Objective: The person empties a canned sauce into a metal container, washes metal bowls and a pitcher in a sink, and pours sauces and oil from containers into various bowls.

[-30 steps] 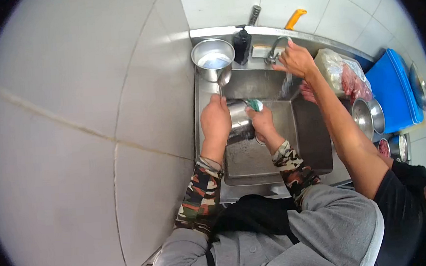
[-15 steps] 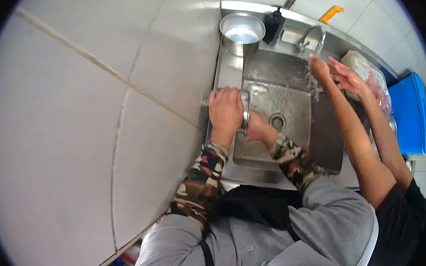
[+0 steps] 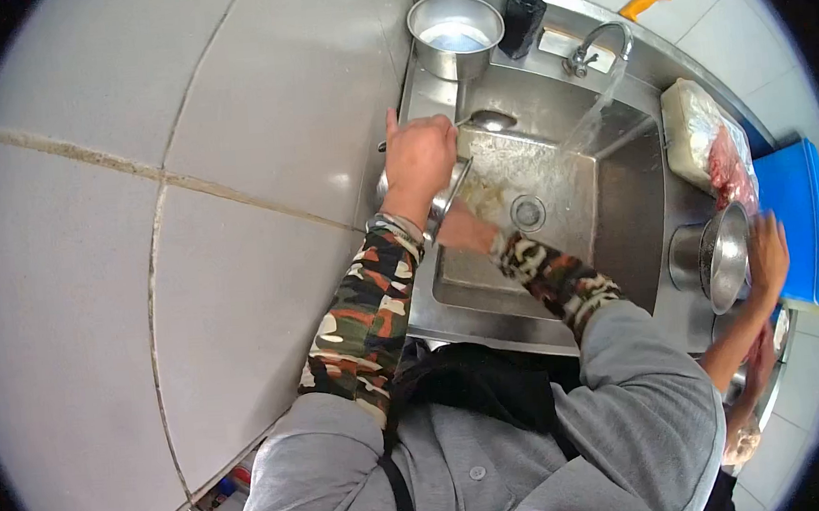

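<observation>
My left hand (image 3: 419, 165) is closed on the rim of a metal pot (image 3: 441, 204), tilted at the sink's left edge with its mouth facing right. A spoon (image 3: 493, 120) sticks out to the right from beneath that hand, its bowl over the sink (image 3: 564, 287). My right hand (image 3: 467, 227) reaches to the pot's mouth; it is blurred and its fingers are hidden by the pot. Water runs from the faucet (image 3: 598, 38) into the sink.
A metal bowl (image 3: 458, 62) stands at the back left beside a black pump bottle (image 3: 522, 22). On the right are bagged meat (image 3: 728, 165), metal bowls (image 3: 728, 257) and a blue container (image 3: 792, 219). Another person's hand (image 3: 769, 257) is by those bowls.
The pot has moved left and tilted in my hands, from over the sink to its left edge. The other person's hands have left the faucet's water and moved right, towards the bowls.
</observation>
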A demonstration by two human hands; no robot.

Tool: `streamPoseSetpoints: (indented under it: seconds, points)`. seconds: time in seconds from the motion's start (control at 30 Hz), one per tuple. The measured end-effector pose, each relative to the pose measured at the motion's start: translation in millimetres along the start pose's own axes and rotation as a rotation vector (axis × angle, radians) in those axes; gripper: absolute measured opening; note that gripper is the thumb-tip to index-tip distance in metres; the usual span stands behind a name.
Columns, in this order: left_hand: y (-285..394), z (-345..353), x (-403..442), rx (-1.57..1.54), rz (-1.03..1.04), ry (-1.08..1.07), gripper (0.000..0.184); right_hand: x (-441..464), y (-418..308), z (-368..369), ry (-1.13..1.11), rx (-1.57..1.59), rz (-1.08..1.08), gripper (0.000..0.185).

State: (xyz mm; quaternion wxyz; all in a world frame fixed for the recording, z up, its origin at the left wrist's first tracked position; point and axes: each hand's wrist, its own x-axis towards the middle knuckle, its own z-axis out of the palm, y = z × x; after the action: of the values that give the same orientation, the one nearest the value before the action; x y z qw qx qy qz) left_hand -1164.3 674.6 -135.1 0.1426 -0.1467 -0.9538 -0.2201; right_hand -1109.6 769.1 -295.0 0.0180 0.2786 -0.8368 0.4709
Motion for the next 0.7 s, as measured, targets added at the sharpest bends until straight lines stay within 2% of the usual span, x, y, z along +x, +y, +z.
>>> streamPoseSetpoints:
  seconds: [0.03, 0.1, 0.17, 0.2, 0.23, 0.3, 0.33, 0.37, 0.43, 0.47, 0.6, 0.63, 0.67, 0.7]
  points:
    - [-1, 1, 4, 0.019, 0.083, 0.074, 0.015, 18, -12, -23, -0.119, -0.141, -0.062, 0.027]
    - [-1, -6, -15, -0.002, 0.015, 0.035, 0.013, 24, 15, -16, -0.131, -0.152, -0.074, 0.028]
    - [-4, -5, -39, -0.117, 0.077, 0.273, 0.016, 34, 17, -18, -0.021, -0.056, -0.016, 0.026]
    - [-2, -6, -50, -0.074, 0.113, 0.229, 0.024, 34, -18, -33, -0.189, 0.134, 0.348, 0.030]
    - [-1, -6, -50, -0.069, 0.118, 0.231, 0.024, 29, -22, -17, -0.184, 0.136, 0.343, 0.030]
    - [1, -3, -45, -0.079, 0.092, 0.160, 0.029, 21, -14, 19, 0.269, 1.188, 0.555, 0.035]
    - [1, 4, -27, -0.072, 0.124, 0.254, 0.023, 17, -27, -1, 0.248, 1.129, 0.594, 0.038]
    - [0, 10, -15, -0.078, 0.117, 0.241, 0.023, 21, -25, -23, 0.250, 1.132, 0.610, 0.038]
    - [7, 10, 11, 0.078, -0.019, -0.002, 0.018, 34, 0, -55, -0.270, -0.090, 0.096, 0.038]
    - [6, 16, 20, 0.081, 0.007, 0.040, 0.020, 31, 4, -51, -0.265, -0.090, 0.103, 0.038]
    - [-5, 19, 21, -0.016, 0.038, 0.089, 0.017, 30, 64, 17, 0.073, 0.109, 0.152, 0.034]
    - [-7, 22, 15, -0.034, 0.021, 0.222, 0.015, 35, 67, 26, 0.157, 0.162, 0.162, 0.035]
    - [-8, 27, 9, -0.054, 0.004, 0.350, 0.015, 33, 5, -1, 0.182, 0.696, 0.588, 0.035]
    - [-6, 32, 4, -0.060, 0.010, 0.342, 0.015, 29, -28, -30, 0.192, 0.696, 0.595, 0.035]
